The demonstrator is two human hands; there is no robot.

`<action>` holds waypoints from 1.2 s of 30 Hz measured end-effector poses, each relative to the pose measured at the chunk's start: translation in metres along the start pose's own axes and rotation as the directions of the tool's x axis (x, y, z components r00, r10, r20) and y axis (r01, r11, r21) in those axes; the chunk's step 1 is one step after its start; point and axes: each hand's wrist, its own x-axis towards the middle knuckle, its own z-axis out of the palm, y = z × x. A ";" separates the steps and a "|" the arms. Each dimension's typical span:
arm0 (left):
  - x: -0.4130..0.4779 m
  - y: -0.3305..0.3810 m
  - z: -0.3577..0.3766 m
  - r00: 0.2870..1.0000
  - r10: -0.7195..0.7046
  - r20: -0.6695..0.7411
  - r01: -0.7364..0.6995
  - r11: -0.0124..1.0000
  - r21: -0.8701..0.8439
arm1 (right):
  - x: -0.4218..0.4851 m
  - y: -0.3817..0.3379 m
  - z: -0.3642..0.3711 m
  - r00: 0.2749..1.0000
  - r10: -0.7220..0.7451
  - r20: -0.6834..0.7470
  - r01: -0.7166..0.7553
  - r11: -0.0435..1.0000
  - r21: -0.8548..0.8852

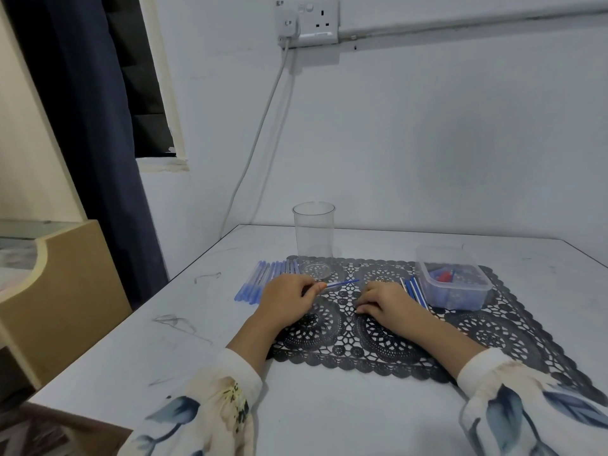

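both forearms reach forward in floral sleeves (214, 406). the left hand (289, 296) lies knuckles up, thumb and fingers pinching a thin blue refill (343, 283). the right hand (381, 299) rests palm down, fingers loosely curled.

wall socket (317, 19) (one plug in) | white cable (263, 126) hanging | navy curtain (92, 126) left | wooden cabinet (65, 291) beside table (329, 406)

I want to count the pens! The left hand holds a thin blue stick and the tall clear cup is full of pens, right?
Not quite: the tall clear cup is empty, as the head view shows. The left hand does hold a thin blue stick.
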 end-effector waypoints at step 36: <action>-0.002 0.011 -0.002 0.998 0.048 -0.033 -0.046 0.997 0.059 | -0.001 -0.005 -0.006 0.903 -0.269 -0.336 0.176 0.943 -0.283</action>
